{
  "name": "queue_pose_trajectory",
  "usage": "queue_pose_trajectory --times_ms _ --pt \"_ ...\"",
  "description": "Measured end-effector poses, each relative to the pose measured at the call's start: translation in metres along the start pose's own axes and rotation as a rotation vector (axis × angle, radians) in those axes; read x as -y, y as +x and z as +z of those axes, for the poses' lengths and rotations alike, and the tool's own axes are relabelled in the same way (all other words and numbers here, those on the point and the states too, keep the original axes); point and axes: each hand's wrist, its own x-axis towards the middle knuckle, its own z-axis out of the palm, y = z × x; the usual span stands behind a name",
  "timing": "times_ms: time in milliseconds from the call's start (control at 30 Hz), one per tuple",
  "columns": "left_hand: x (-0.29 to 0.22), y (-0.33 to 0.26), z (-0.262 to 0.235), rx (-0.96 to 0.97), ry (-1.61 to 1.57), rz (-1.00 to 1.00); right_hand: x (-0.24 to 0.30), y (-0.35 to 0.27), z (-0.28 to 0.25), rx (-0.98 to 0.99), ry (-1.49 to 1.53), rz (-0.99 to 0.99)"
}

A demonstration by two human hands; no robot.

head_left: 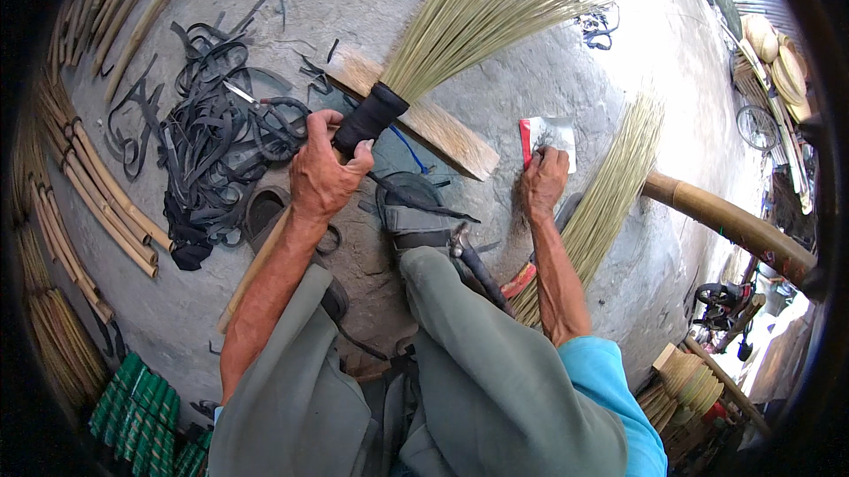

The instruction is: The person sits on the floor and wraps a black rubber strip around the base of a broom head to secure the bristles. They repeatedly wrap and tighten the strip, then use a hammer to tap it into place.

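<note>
My left hand (325, 167) is closed round the stick handle (256, 269) of a grass broom (486, 17), just below the black rubber binding (371, 116) at its neck. That neck rests on a wooden block (455, 137) on the ground, with the bristles fanning away to the far side. My right hand (544, 181) reaches down to a small white and red packet (562, 134) holding tiny dark pieces. Its fingertips are pinched together over the packet; what they hold is hidden. A hammer (478, 267) lies near my right knee.
Scissors (281, 113) lie on a heap of black rubber strips (208, 132) at left. Bamboo poles (110, 190) line the left side. Right of my forearm lies another grass bundle (610, 185), beside a thick bamboo pole (725, 225). Green-wrapped sticks (133, 415) sit at lower left.
</note>
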Motion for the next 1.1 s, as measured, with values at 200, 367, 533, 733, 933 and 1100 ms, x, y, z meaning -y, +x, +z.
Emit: queue_pose_trajectory --times_ms 200,367,533,733,933,1100 --pt "-0.001 0.0 -0.002 0.006 0.061 0.018 -0.007 0.003 0.003 0.04 -0.079 -0.03" --pt "0.0 0.0 -0.002 0.018 0.046 0.014 -0.007 -0.002 0.006 -0.022 0.074 0.017" --pt "0.001 0.0 -0.002 0.013 0.053 0.025 -0.003 -0.004 0.006 -0.042 0.108 0.017" --pt "-0.002 0.0 -0.003 0.019 0.034 0.014 -0.009 0.007 0.007 0.016 -0.108 -0.099" --pt "0.0 0.004 -0.007 -0.022 0.016 0.059 -0.022 0.011 0.002 0.081 -0.035 0.072" --pt "0.006 0.008 -0.007 -0.026 -0.069 0.077 0.01 0.008 -0.031 0.086 0.198 0.351"
